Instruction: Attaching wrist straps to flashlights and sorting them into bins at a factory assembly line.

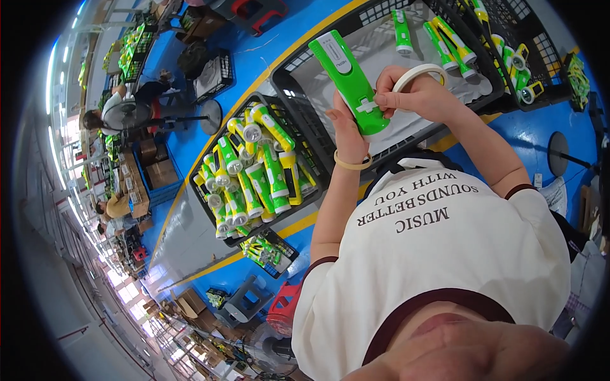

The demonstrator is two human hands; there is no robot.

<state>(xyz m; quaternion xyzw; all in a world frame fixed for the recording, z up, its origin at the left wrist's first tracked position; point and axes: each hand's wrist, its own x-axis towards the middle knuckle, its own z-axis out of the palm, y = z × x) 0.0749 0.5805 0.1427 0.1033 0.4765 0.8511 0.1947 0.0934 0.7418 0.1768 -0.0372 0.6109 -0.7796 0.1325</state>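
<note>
My left hand (pixel 348 132) is closed around the lower part of a green flashlight (pixel 346 71), its fingers partly hidden behind it. Across the flashlight's lower face lies a white cross-shaped patch (pixel 366 105); whether it is tape or part of the body I cannot tell. My right hand (pixel 419 96) is closed, with thumb and fingertips pinched at the edge beside that patch. A narrow cream-white roll of tape (pixel 407 74) hangs around its fingers. Around my left wrist sits a pale yellow ring (pixel 353 166).
Below my hands is a black crate (pixel 304 120) with a pale liner and several green flashlights (pixel 450 43). To its left, another black crate (pixel 202 198) is heaped with green-and-yellow flashlights (pixel 254 171). A third crate (pixel 548 60) stands right. Farther left are a fan (pixel 127 115) and people.
</note>
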